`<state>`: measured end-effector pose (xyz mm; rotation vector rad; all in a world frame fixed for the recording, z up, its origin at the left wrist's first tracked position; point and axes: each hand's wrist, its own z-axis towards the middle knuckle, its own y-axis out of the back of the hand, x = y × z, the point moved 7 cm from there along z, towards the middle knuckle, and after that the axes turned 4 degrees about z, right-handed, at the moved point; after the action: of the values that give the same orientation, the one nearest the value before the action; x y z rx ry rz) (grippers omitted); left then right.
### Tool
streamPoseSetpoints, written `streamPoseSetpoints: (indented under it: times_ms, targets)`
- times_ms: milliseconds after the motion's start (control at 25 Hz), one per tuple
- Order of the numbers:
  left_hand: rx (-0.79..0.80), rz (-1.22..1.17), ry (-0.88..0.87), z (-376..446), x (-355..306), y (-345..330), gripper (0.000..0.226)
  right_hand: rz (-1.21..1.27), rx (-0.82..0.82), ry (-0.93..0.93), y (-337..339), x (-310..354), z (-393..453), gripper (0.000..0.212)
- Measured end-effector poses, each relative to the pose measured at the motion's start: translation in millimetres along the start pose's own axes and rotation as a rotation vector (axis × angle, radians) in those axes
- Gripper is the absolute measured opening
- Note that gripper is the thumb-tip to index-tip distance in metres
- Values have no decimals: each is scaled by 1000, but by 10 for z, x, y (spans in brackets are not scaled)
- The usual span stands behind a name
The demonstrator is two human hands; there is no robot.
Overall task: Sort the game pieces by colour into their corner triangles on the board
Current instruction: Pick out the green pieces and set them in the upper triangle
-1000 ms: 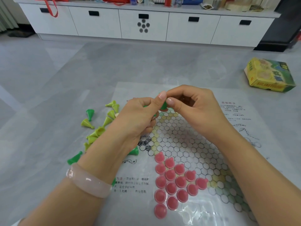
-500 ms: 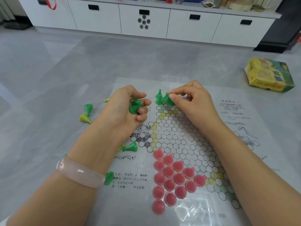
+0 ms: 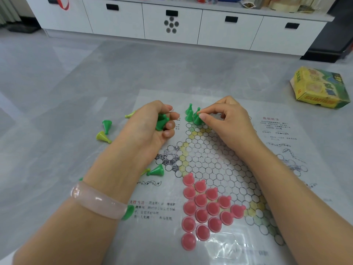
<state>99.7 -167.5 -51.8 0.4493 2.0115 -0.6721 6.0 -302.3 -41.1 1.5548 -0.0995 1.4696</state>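
Note:
A paper game board (image 3: 210, 161) with hexagonal cells lies on the grey floor. Several pink pieces (image 3: 202, 207) fill its near corner triangle. At the far corner stand three dark green cone pieces (image 3: 189, 111). My right hand (image 3: 225, 119) pinches the top of one of them (image 3: 197, 119) between thumb and forefinger. My left hand (image 3: 150, 129) is curled around a few dark green pieces (image 3: 161, 122) just left of that corner. One dark green piece (image 3: 157, 171) lies on its side by my left wrist.
Loose pieces lie on the floor to the left: a dark green cone (image 3: 107, 125), a yellow-green cone (image 3: 103, 136) and another yellow-green one (image 3: 130, 115) behind my left hand. A yellow game box (image 3: 321, 88) sits at the right. White cabinets (image 3: 172, 22) line the back.
My hands parted: the right one carried a green piece from the left hand to the far corner and now holds it down beside two others. The left hand kept its pieces.

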Motion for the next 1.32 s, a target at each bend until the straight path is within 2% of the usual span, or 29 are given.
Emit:
streamPoseSetpoints:
  times_ms: [320, 680, 800, 880, 1040, 1320]
  targets:
    - [86, -114, 95, -2, 46, -36, 8, -39, -1, 18, -11, 9, 9, 9]
    - [101, -146, 111, 5, 52, -38, 8, -7, -57, 69, 36, 50, -7, 9]
    - [96, -194, 121, 17, 66, -42, 9, -13, -151, 202, 85, 173, -63, 11]
    - [103, -247, 110, 28, 71, -50, 13, -64, -143, 349, 14, 312, -124, 18]
    - [224, -299, 112, 36, 94, -128, 31, 0, -48, 456, -134, 423, -172, 21]
    - [391, -261, 108, -7, 106, -286, 27, -2, -3, 467, -176, 412, -154, 26]
